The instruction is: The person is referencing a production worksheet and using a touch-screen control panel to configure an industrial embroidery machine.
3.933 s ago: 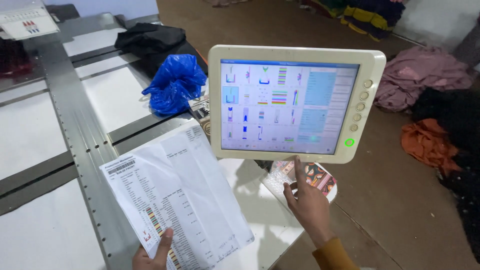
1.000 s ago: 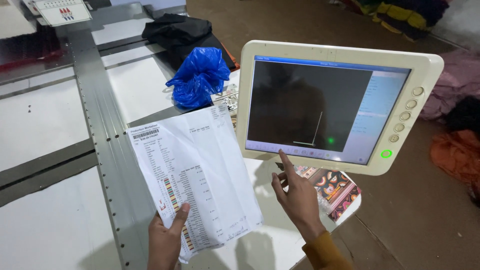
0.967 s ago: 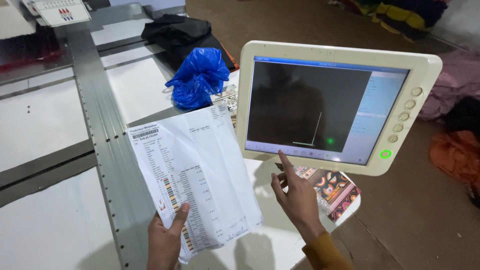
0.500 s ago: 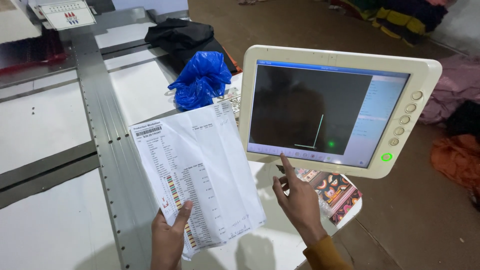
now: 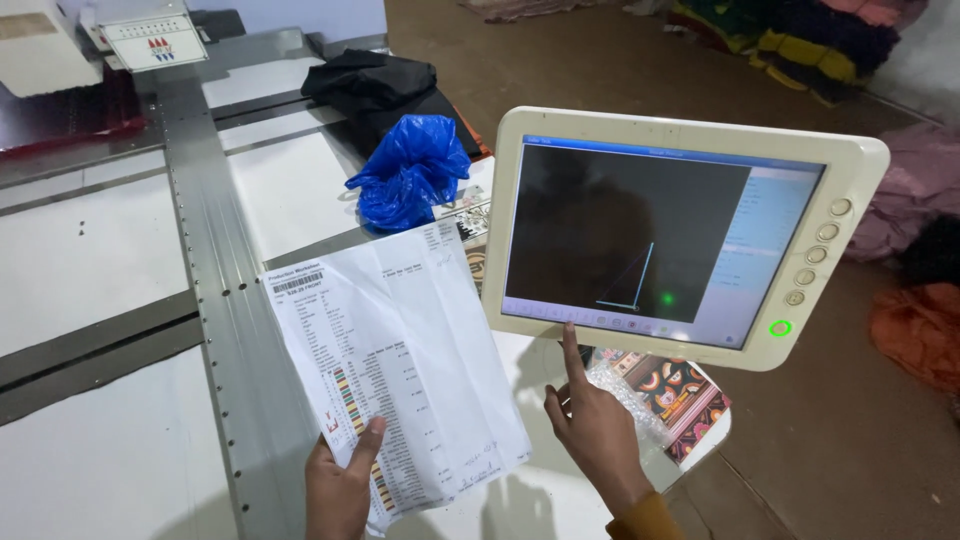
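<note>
Stretching away to the left of both hands, the white machine table [image 5: 90,260] with its grey metal rail [image 5: 215,290] takes up most of the view. Above the right hand [image 5: 595,435] hangs the cream-cased touchscreen panel [image 5: 690,225]; four seconds ago it showed rows of coloured charts, and now it is nearly all dark, with a thin blue outline and a green dot. That suggests the display moved to another page under the finger presses. The right hand's index finger is stretched out, its tip on the strip of icons at the screen's lower edge, the other fingers curled in. The left hand [image 5: 340,485] is closed on the bottom edge of a printed worksheet [image 5: 395,375], thumb over the front, holding it tilted just left of the screen. Beyond the sheet lie a blue plastic bag [image 5: 410,175] and black cloth [image 5: 375,85]. A patterned fabric packet [image 5: 675,395] sits just right of the pointing hand, apart from it.
</note>
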